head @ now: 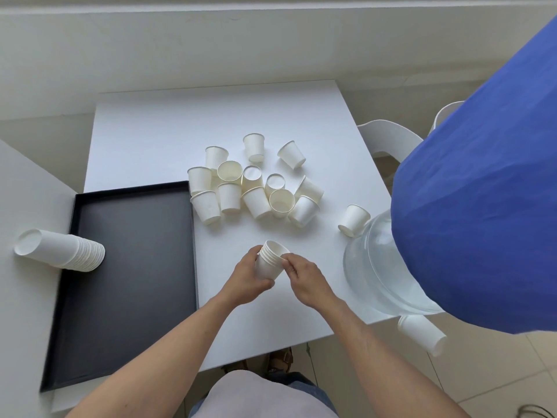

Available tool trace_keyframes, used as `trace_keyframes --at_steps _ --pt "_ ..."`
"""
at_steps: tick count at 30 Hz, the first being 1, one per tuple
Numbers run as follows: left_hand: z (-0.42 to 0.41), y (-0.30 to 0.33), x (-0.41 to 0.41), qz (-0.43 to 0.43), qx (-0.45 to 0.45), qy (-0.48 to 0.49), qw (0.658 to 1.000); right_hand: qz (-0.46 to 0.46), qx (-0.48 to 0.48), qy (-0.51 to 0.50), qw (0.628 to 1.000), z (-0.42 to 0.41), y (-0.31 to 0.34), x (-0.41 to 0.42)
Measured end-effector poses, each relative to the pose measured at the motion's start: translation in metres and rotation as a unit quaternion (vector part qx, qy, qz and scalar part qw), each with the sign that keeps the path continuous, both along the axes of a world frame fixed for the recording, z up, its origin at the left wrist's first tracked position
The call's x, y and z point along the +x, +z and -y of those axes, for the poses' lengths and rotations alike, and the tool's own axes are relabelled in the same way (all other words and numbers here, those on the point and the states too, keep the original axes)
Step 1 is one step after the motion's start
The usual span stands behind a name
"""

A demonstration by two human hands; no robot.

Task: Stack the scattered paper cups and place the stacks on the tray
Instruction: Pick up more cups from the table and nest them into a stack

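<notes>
My left hand (247,276) grips a short stack of white paper cups (269,260) above the white table (150,140), mouth tilted away from me. My right hand (304,277) pinches the rim of the stack's top cup with thumb and forefinger. Several loose white cups (256,184) lie scattered in a pile at the table's middle, some upright, some on their sides. One more cup (353,220) lies apart at the right. The black tray (126,267) sits at the left. A long stack of cups (60,250) lies on its side across the tray's left rim.
A large clear water jug (379,267) under a blue cloth (482,206) stands at the table's right front corner. A stack of cups (422,334) juts out below it past the table edge. White chairs (388,137) stand to the right.
</notes>
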State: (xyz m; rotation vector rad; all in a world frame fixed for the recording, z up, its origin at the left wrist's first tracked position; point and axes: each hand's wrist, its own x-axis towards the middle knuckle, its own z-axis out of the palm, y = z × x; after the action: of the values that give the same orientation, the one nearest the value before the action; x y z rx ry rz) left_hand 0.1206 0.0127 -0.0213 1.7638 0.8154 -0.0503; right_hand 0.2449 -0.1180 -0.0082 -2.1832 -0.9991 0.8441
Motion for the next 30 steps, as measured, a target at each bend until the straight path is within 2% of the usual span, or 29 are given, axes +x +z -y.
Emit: trace_keyframes --at_steps 4,10,17,26,30 --pt "-0.001 0.001 0.001 0.003 -0.002 -0.007 1.000 0.005 -0.030 0.014 0.999 0.000 0.000 0.006" --pt "-0.002 0.003 0.006 -0.006 -0.013 -0.015 1.000 0.078 -0.001 -0.137 0.987 -0.015 0.001 0.051" --pt "-0.005 -0.001 0.010 -0.012 -0.021 -0.024 0.999 0.170 -0.108 -0.260 0.944 -0.040 0.001 0.120" --pt "-0.011 -0.005 0.005 -0.013 -0.032 -0.004 0.999 0.112 -0.277 -0.298 0.907 -0.059 -0.013 0.159" --pt "-0.014 -0.005 0.003 -0.016 -0.035 0.000 0.999 0.104 -0.293 -0.293 0.904 -0.062 -0.011 0.164"
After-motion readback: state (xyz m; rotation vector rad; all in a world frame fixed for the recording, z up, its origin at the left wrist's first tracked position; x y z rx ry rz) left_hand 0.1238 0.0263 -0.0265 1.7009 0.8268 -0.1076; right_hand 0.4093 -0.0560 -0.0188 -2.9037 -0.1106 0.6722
